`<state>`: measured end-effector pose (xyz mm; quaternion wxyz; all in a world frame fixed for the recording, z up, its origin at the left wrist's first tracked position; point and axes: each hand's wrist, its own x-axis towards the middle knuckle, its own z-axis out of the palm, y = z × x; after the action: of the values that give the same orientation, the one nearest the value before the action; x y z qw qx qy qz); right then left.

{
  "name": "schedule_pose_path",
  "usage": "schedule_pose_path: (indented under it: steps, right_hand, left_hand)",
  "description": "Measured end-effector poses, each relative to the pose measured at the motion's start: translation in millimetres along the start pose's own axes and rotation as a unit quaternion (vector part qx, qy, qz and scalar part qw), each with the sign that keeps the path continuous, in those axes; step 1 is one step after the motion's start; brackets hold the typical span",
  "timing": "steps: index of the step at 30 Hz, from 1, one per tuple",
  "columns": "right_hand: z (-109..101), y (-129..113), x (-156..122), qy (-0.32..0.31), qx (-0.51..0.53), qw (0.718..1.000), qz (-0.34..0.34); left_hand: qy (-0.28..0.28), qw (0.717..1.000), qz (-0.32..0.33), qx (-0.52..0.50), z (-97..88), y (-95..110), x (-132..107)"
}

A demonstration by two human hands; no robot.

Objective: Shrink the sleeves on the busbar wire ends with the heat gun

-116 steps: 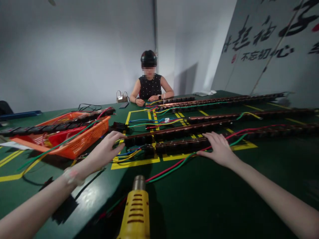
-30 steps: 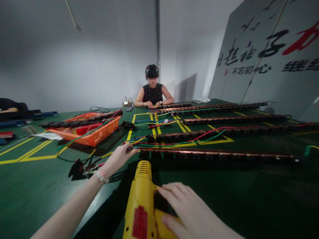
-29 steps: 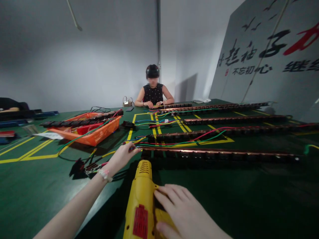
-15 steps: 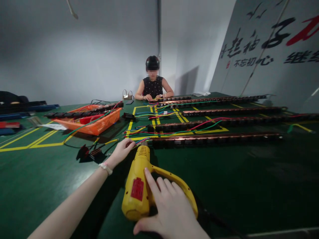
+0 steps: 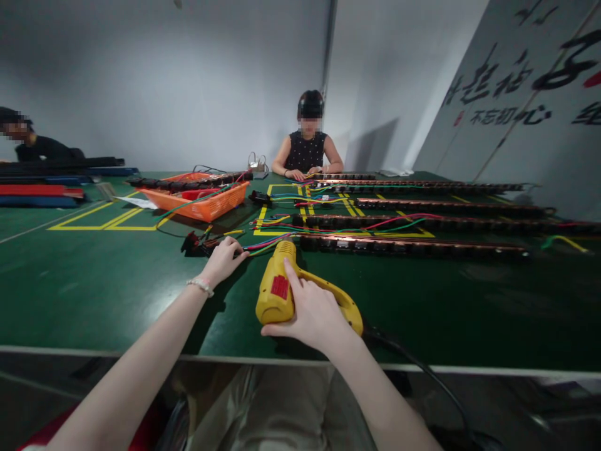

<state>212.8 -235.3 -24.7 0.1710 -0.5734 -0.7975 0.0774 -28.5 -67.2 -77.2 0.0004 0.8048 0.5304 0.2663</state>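
Note:
My right hand (image 5: 313,312) grips the handle of a yellow heat gun (image 5: 280,285), index finger stretched along its side; the nozzle points at the coloured wires (image 5: 265,243) at the near end of a long copper-topped power strip (image 5: 413,247). My left hand (image 5: 224,258) is closed on those wires just left of the nozzle. The gun's black cord (image 5: 422,376) runs off the table edge to the right.
More long strips (image 5: 446,205) lie in rows on the green table (image 5: 94,282). An orange basket (image 5: 206,202) with strips stands at the left. One person (image 5: 307,147) sits across the table, another at the far left edge (image 5: 28,144). A white board (image 5: 526,100) leans at right.
My right hand has moved from the strip to the heat gun, taken its handle and aimed it at the wires. My left hand has stayed on the wire ends. The view has pulled back.

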Motion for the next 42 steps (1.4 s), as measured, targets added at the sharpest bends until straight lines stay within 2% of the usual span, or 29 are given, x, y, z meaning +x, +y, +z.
schedule_pose_path:
  steps: [5,10,15,18,25,28,31,35,38,42]
  right_hand:
    - [5.5,-3.2,-6.5,0.019,-0.038,0.999,-0.002]
    - [10.7,2.3,-12.0,0.051,-0.065,0.996,-0.027]
    - [8.4,9.3,-10.5,0.062,-0.082,0.995,-0.012]
    - [6.1,12.1,-9.8,0.070,-0.099,0.993,0.004]
    - [9.9,14.8,-11.4,0.115,-0.136,0.984,-0.029]
    - [11.0,15.7,-10.8,0.118,-0.139,0.983,-0.032]
    - [11.0,15.9,-11.4,0.112,-0.139,0.983,-0.034]
    - [9.5,12.6,-16.5,0.099,-0.122,0.987,-0.043]
    - [8.3,8.2,-20.6,0.087,-0.106,0.990,-0.045]
    - [8.8,0.1,-20.1,0.071,-0.095,0.992,-0.046]
  left_hand:
    - [-0.039,0.998,-0.014,0.042,-10.0,12.1,-7.8]
    - [-0.090,0.993,-0.070,0.041,-20.2,15.8,-10.6]
    - [-0.069,0.992,-0.100,-0.015,-21.6,10.0,-9.6]
    - [-0.080,0.990,-0.111,-0.046,-20.2,6.2,-8.6]
    - [-0.083,0.986,-0.094,-0.108,-15.2,-5.4,-2.1]
    - [-0.095,0.971,-0.103,-0.191,-14.8,-8.3,0.0]
    - [-0.112,0.943,-0.107,-0.294,-16.1,-9.2,1.1]
    - [-0.110,0.920,-0.123,-0.355,-17.1,-11.2,0.9]
    - [-0.091,0.935,-0.122,-0.320,-14.9,-13.8,-0.4]
    - [-0.025,0.980,-0.102,-0.166,-11.9,-15.5,-2.0]
